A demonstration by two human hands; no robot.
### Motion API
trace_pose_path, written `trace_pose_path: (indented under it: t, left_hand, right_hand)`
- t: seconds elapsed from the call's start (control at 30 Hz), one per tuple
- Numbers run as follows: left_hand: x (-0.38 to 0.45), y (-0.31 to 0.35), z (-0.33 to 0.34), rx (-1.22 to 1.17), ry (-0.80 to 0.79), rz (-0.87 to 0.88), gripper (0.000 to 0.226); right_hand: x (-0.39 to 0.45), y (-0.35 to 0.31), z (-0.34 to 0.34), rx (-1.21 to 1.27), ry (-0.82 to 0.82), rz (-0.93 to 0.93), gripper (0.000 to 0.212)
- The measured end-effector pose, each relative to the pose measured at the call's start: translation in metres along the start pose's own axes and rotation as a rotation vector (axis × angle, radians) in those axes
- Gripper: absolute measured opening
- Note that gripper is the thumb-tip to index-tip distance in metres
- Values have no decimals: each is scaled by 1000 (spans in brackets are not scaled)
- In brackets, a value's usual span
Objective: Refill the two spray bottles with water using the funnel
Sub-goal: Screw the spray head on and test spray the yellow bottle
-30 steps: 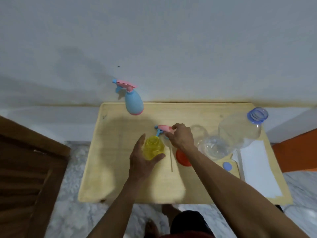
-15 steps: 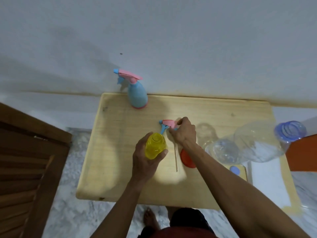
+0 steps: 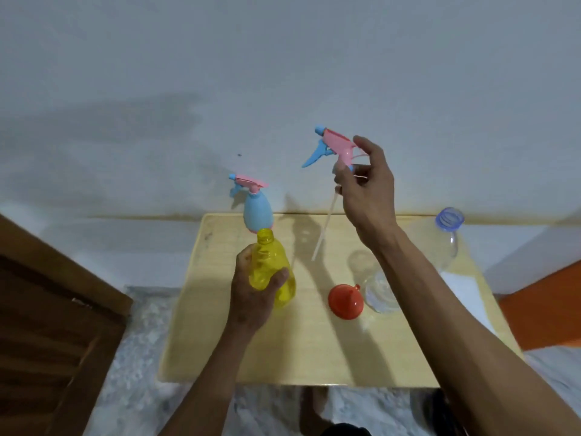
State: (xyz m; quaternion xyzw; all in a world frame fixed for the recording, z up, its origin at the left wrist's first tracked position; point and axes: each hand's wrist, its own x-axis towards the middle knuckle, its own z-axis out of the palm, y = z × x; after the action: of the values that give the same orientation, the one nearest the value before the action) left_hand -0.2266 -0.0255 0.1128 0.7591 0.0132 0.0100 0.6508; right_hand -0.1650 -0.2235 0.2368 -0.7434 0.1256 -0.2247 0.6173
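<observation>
A single head-worn wide-angle camera supplies the only view. It looks forward and down from above the near edge of the counter (image 3: pixel 220 357), facing the pale wall (image 3: pixel 283 73) behind it. Both forearms enter from the bottom edge, and the hands sit close to the lens near frame centre. Wide-angle distortion bows the counter edges. The wall fills the upper half; the floor (image 3: pixel 138 325) shows at the lower left.

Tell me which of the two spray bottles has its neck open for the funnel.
The yellow spray bottle, gripped by the left hand: its spray head is off. The blue spray bottle at the back still wears its pink trigger head.
</observation>
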Motion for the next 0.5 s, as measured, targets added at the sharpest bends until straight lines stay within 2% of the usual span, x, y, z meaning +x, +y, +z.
trace_pose_path:
  t: [0.23,0.5]
  left_hand:
    - [-27,38,-10,-63,-73,113,54]
    - [-55,69,-18,-32,-124,135,56]
  right_hand:
    - [-34,-104,-18,295,53,-282,44]
    - [-63,-130,-24,206,6,-391,47]
